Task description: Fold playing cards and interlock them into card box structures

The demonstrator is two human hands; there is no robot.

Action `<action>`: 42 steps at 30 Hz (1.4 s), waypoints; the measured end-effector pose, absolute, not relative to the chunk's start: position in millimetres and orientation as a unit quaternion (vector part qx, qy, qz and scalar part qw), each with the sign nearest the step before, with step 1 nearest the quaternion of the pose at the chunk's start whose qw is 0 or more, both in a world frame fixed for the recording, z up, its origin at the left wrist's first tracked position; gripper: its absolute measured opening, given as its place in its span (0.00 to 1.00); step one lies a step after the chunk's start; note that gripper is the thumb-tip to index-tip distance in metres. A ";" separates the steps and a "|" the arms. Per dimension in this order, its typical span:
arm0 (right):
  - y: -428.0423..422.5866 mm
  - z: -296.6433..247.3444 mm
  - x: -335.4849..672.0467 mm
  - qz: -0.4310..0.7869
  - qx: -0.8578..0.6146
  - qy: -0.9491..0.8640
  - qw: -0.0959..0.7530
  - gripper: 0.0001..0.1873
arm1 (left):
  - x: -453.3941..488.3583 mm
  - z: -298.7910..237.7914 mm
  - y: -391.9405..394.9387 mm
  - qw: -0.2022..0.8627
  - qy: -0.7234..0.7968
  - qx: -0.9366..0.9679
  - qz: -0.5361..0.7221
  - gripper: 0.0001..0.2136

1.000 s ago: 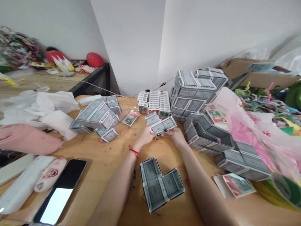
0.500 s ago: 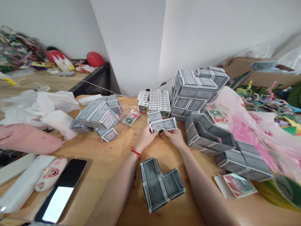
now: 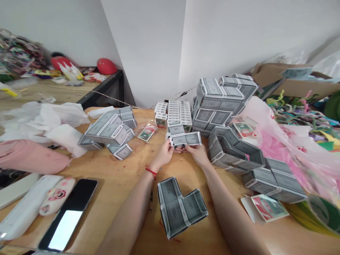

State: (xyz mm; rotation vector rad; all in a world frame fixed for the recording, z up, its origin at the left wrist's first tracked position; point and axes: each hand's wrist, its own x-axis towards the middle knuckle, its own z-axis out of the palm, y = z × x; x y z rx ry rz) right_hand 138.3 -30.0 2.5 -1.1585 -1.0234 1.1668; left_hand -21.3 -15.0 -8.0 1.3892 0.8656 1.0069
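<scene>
My left hand point(image 3: 163, 156) and my right hand point(image 3: 199, 154) are closed on a folded playing-card piece point(image 3: 185, 139), made of joined cards with grey patterned backs. The left grips its left end; the right pinches its lower edge near the middle. One card section sticks up at the back left. Below, between my forearms, an L-shaped open tray of joined playing cards point(image 3: 172, 209) lies on the table. Just behind the held piece stand rows of card packs point(image 3: 174, 109). The undersides of the fingers are partly hidden.
To the right rise stacked card blocks point(image 3: 219, 102) and an open card frame point(image 3: 236, 148). More card blocks point(image 3: 110, 129) stand on the left. A phone point(image 3: 70, 212) lies front left, a tape roll point(image 3: 313, 216) front right. Pink plastic bags point(image 3: 292, 152) lie at the right.
The held piece has turned slightly, and its long part now looks more level. My left fingers have shifted a little beneath it. The whole view has moved slightly.
</scene>
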 end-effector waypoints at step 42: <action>-29.9 1.6 137.6 0.601 -0.412 -0.390 0.563 0.13 | -14.8 -4.3 -16.1 0.603 0.391 0.543 0.434 0.22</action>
